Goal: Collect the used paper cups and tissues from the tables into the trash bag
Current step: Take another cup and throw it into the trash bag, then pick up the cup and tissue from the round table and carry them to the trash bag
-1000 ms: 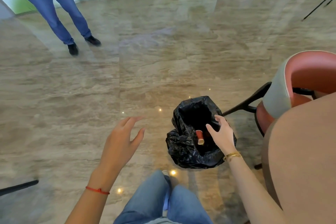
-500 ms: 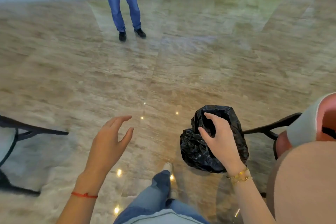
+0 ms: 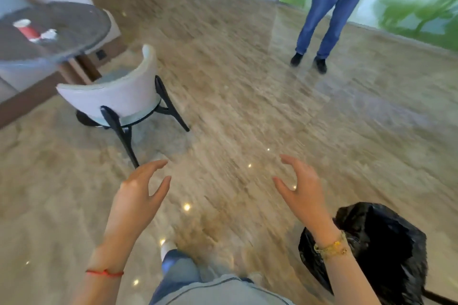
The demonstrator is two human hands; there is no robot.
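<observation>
Head view: the only camera, looking down over the person's arms onto a polished stone floor [image 3: 247, 111]; much of the picture is smeared by motion.
Hands: two, both raised in front of the body and holding nothing.
Left hand [image 3: 138, 195]: fingers loosely spread and slightly bent, palm turned inward, a red thread at the wrist.
Right hand [image 3: 302, 193]: fingers likewise relaxed and apart, thumb out, a gold bracelet at the wrist.
Trash bag [image 3: 381, 247]: one, black, crumpled, standing on the floor at lower right, just behind the right forearm; neither hand touches it. Its contents cannot be seen from here.
Bench [image 3: 81, 25]: one round dark one at upper left, well apart from the hands.
Paper cup [image 3: 26, 30]: one red with a white rim, lying tilted on the bench.
Tissue [image 3: 49, 34]: one small white crumpled thing just beside the cup; too blurred to be sure it is tissue.
Chairs: one pale chair [image 3: 116, 96] with black legs, drawn up at the bench, its back toward the camera.
Other people: one, in blue jeans and black shoes, standing at upper right [image 3: 327, 17], seen from the waist down.
Wearer's legs: denim knees at the bottom edge, one pale shoe tip showing.
</observation>
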